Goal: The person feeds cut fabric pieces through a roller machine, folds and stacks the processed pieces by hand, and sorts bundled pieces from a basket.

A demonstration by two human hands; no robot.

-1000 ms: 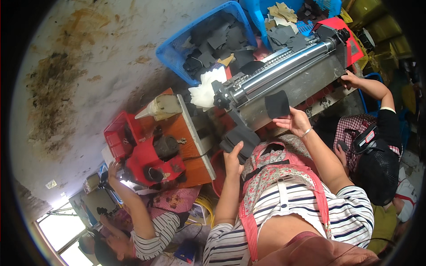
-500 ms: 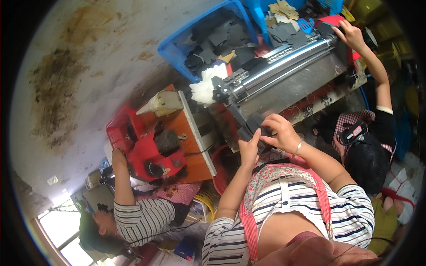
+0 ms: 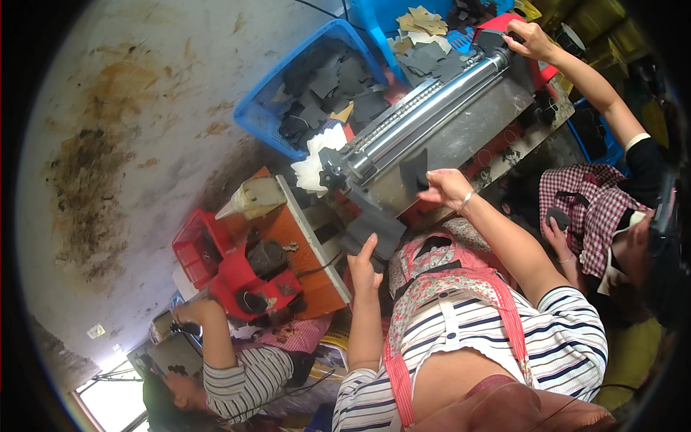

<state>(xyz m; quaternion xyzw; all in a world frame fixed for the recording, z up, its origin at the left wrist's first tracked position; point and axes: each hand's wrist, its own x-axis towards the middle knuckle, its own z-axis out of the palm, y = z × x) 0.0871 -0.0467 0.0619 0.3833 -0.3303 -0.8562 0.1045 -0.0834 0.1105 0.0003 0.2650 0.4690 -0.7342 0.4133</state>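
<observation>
My left hand [image 3: 366, 268] grips a dark grey flat piece [image 3: 378, 229], maybe a small stack, with the thumb pressed on top. Up and to the right, my right hand [image 3: 448, 189] pinches a separate dark grey piece [image 3: 414, 170] by its edge. That piece hangs over the metal table [image 3: 471, 144] of a machine. Beyond it lies the machine's long shiny roller [image 3: 432, 115], parallel to the table's length. The material of the pieces cannot be told.
Behind the roller stands a blue basket [image 3: 252, 119] of dark scraps, with a second blue container [image 3: 371, 21] beside it. A red machine [image 3: 248, 277] on an orange board is at left, near a co-worker's arm [image 3: 216, 338]. Another co-worker's hand [image 3: 529, 39] touches the roller's far end.
My hands have moved apart. The right has drawn one dark piece up toward the roller; the left has gone lower left with the rest. The right co-worker's free hand now holds a dark piece.
</observation>
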